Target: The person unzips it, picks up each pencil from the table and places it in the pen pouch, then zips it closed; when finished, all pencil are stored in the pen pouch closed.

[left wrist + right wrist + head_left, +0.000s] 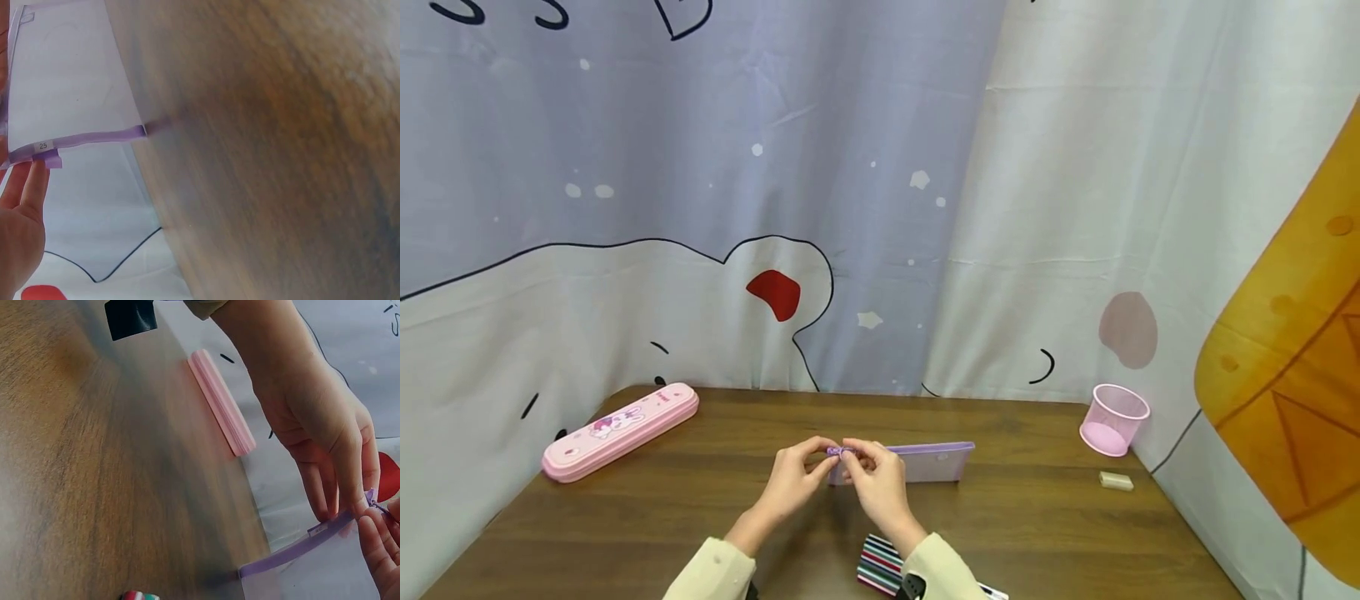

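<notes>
A translucent pouch [936, 464] with purple edging and a purple zipper along its top stands on its lower edge on the table. My left hand [793, 479] pinches its left top corner, beside the small white tag marked 25 [43, 146]. Close against it, my right hand [880, 483] pinches the purple zipper end at the same corner, thumb and fingertips together. In the right wrist view, the left hand [325, 425] reaches down to the purple edge, and the right hand [381, 550] shows only partly at the frame's side. The fingertips partly hide the zipper pull.
Below my right forearm lies a striped, multicoloured item [880, 565], partly covered by the sleeve. A pink pencil case [621, 429] rests at the left. At the right are a pink mesh cup [1114, 419] and a small pale block [1116, 481]. A curtain [880, 208] hangs behind the table.
</notes>
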Action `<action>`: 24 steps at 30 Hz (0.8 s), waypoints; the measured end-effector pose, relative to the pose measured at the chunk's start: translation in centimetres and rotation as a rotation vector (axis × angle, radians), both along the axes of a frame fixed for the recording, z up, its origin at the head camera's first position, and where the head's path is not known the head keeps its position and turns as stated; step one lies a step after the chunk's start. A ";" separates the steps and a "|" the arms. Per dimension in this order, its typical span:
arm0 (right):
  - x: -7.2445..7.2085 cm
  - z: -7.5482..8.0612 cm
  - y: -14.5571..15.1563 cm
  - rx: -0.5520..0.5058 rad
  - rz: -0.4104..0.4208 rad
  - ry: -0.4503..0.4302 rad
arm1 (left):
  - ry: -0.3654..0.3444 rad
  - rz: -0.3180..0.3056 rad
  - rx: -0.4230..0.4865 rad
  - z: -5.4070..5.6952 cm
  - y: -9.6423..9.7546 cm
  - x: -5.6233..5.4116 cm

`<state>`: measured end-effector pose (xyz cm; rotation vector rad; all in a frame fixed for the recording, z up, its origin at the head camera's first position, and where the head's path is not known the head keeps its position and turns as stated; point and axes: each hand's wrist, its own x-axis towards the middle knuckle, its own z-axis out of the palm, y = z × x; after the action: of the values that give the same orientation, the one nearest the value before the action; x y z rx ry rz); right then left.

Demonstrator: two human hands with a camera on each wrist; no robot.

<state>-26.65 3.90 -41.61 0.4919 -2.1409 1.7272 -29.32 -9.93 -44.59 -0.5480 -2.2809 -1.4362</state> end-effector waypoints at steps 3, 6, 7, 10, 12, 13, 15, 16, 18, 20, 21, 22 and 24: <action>-0.7 -0.8 -0.1 -0.003 -0.012 -0.011 | -0.007 -0.004 -0.010 -0.1 0.0 0.1; -1.3 -1.6 -0.1 0.012 -0.028 -0.017 | -0.006 -0.017 -0.007 -0.1 0.0 0.0; -1.4 -1.7 -0.1 0.017 -0.032 -0.013 | -0.002 -0.020 -0.005 -0.2 0.0 0.0; -1.5 -1.9 -0.1 0.016 -0.030 0.010 | 0.014 -0.029 -0.003 -0.3 0.0 -0.1; -1.5 -1.9 0.0 0.025 -0.032 0.023 | 0.031 -0.026 -0.008 -0.4 -0.1 -0.1; -1.5 -1.9 0.0 0.034 -0.038 0.026 | 0.038 -0.021 -0.010 -0.4 -0.1 -0.1; -1.5 -2.0 0.1 0.051 -0.049 0.031 | 0.045 -0.011 -0.014 -0.5 -0.2 -0.1; -1.5 -2.0 0.2 0.058 -0.054 0.032 | 0.049 -0.010 -0.013 -0.5 -0.2 -0.1; -1.4 -1.8 0.4 0.074 -0.066 0.023 | 0.050 -0.015 -0.013 -0.4 -0.2 -0.1; -0.9 -1.1 0.6 0.079 -0.066 0.021 | 0.054 -0.029 -0.012 -0.3 -0.1 -0.1; -0.6 -0.7 0.7 0.082 -0.066 0.020 | 0.054 -0.038 -0.011 -0.2 -0.1 -0.1; -0.3 -0.3 0.8 0.088 -0.066 0.020 | 0.054 -0.045 -0.012 -0.2 0.0 -0.1; 0.3 0.5 0.9 0.096 -0.066 0.027 | 0.068 -0.055 -0.020 -0.1 0.0 -0.1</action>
<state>-26.38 4.83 -41.15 0.4616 -2.2029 1.5797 -29.38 -9.89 -44.69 -0.6596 -2.2455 -1.3999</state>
